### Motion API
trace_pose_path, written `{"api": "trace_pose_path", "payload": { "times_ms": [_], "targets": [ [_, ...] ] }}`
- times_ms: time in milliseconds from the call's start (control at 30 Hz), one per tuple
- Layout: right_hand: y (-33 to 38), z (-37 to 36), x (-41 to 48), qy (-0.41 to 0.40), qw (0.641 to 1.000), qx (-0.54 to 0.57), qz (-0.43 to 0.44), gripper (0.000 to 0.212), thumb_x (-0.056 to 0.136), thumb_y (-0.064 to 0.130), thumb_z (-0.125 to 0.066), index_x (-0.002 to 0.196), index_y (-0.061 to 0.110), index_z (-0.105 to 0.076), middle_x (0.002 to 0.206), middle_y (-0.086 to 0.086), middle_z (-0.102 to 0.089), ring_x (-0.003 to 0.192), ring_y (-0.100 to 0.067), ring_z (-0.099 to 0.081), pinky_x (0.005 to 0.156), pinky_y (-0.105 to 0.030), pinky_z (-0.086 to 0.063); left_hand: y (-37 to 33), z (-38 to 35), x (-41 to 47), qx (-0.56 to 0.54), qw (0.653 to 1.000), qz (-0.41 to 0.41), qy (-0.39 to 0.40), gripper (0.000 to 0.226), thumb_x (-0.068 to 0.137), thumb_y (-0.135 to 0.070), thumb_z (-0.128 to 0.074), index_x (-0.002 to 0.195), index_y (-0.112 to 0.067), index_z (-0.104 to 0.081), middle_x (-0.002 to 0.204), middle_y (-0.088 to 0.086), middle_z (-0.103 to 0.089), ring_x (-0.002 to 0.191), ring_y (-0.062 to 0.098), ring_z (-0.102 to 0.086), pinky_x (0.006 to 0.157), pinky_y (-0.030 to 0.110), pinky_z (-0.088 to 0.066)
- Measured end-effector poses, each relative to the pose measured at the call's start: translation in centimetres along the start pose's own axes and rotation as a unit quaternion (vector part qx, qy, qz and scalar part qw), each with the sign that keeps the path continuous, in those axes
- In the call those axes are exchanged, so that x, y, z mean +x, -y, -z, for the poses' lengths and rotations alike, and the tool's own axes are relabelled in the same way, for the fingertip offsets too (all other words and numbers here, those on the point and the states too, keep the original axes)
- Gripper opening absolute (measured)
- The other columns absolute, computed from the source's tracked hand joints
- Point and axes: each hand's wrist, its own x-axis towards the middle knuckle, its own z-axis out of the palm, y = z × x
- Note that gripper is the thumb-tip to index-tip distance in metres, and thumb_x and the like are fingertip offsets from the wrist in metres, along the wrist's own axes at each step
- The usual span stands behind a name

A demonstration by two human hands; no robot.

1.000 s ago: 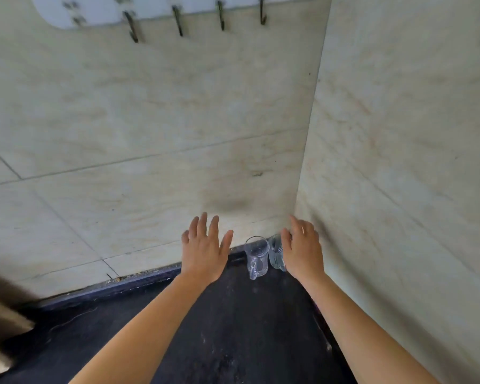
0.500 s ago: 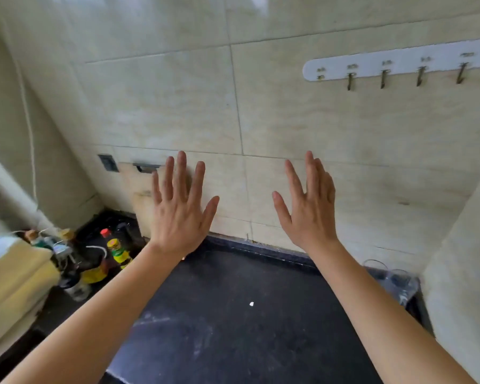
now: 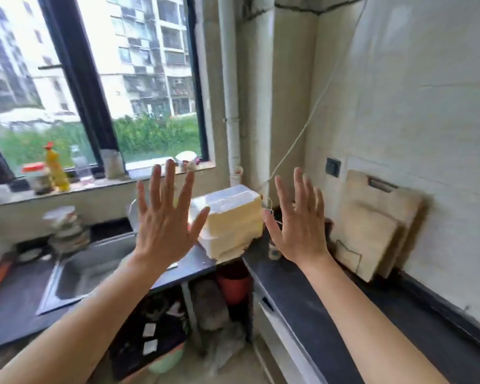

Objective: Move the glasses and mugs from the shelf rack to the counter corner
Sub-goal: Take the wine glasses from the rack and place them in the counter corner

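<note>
Both my hands are raised in front of me with fingers spread and nothing in them. My left hand (image 3: pixel 165 217) hovers over the sink side of the kitchen. My right hand (image 3: pixel 298 220) is above the black counter (image 3: pixel 330 314) that runs along the tiled wall. No glasses, mugs or shelf rack show in this view; the counter corner where the glass mugs stood lies out of frame to the right.
A stack of cream and white foam boxes (image 3: pixel 230 220) sits between my hands. Wooden cutting boards (image 3: pixel 372 225) lean on the right wall. A steel sink (image 3: pixel 86 273) lies at the left, dishes (image 3: pixel 67 231) behind it, bottles (image 3: pixel 54 167) on the window sill.
The view has swung far left, from the tiled corner with the two glass mugs to the window and sink. Both hands stayed raised and spread, holding nothing.
</note>
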Motion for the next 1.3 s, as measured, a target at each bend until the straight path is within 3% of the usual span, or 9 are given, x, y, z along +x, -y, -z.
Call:
{"api": "trace_pose_path", "payload": {
  "times_ms": [233, 367, 500, 767, 1033, 1300],
  "targets": [
    [28.1, -10.7, 5.8, 0.027, 0.984, 0.143, 0.1, 0.072, 0.098, 0.052, -0.048, 0.16, 0.02, -0.026, 0.168, -0.017, -0.011, 0.155, -0.037, -0.014, 0.121, -0.055, -0.015, 26.4, 8.6, -10.1, 0.13, 0.985, 0.113, 0.025, 0.077, 0.099, -0.062, -0.027, 0.16, -0.016, -0.021, 0.169, 0.017, -0.005, 0.155, 0.038, -0.006, 0.118, 0.067, -0.009],
    [40.9, -14.7, 7.4, 0.056, 0.966, 0.189, 0.167, 0.074, 0.098, 0.055, -0.045, 0.16, 0.02, -0.024, 0.168, -0.017, -0.009, 0.155, -0.035, -0.012, 0.122, -0.054, -0.014, 35.9, 12.5, -15.2, 0.181, 0.961, 0.203, 0.054, 0.079, 0.098, -0.064, -0.023, 0.158, -0.014, -0.025, 0.168, 0.018, -0.005, 0.155, 0.038, -0.006, 0.119, 0.064, -0.004],
    [50.9, -18.9, 7.8, 0.093, 0.94, 0.238, 0.225, 0.076, 0.098, 0.052, -0.048, 0.16, 0.017, -0.023, 0.168, -0.018, -0.005, 0.155, -0.037, -0.013, 0.122, -0.057, -0.018, 43.0, 14.8, -19.9, 0.216, 0.933, 0.277, 0.085, 0.078, 0.096, -0.063, -0.026, 0.158, -0.015, -0.026, 0.168, 0.018, -0.008, 0.154, 0.039, -0.009, 0.119, 0.066, -0.009],
    [63.2, -29.1, 10.5, 0.118, 0.907, 0.301, 0.268, 0.079, 0.096, 0.053, -0.052, 0.16, 0.018, -0.022, 0.168, -0.018, -0.009, 0.152, -0.039, -0.021, 0.12, -0.057, -0.024, 55.9, 13.7, -22.2, 0.24, 0.913, 0.321, 0.082, 0.076, 0.097, -0.059, -0.026, 0.156, -0.012, -0.029, 0.167, 0.02, -0.01, 0.153, 0.038, -0.011, 0.119, 0.062, -0.01],
    [71.6, -41.8, 20.5, 0.119, 0.9, 0.354, 0.225, 0.082, 0.097, 0.052, -0.051, 0.161, 0.02, -0.013, 0.169, -0.016, -0.002, 0.153, -0.037, -0.019, 0.118, -0.056, -0.029, 70.7, 5.9, -15.5, 0.204, 0.908, 0.35, 0.107, 0.079, 0.097, -0.065, -0.021, 0.161, -0.019, -0.015, 0.169, 0.012, 0.003, 0.156, 0.029, 0.003, 0.123, 0.058, -0.007],
    [82.2, -48.7, 30.2, 0.128, 0.87, 0.429, 0.208, 0.082, 0.099, 0.054, -0.048, 0.161, 0.018, -0.008, 0.168, -0.017, -0.005, 0.15, -0.035, -0.025, 0.116, -0.047, -0.029, 83.5, 4.7, -10.1, 0.163, 0.915, 0.364, 0.066, 0.078, 0.095, -0.062, -0.029, 0.16, -0.021, -0.014, 0.169, 0.012, -0.006, 0.156, 0.027, -0.005, 0.124, 0.053, -0.013]
  ]
}}
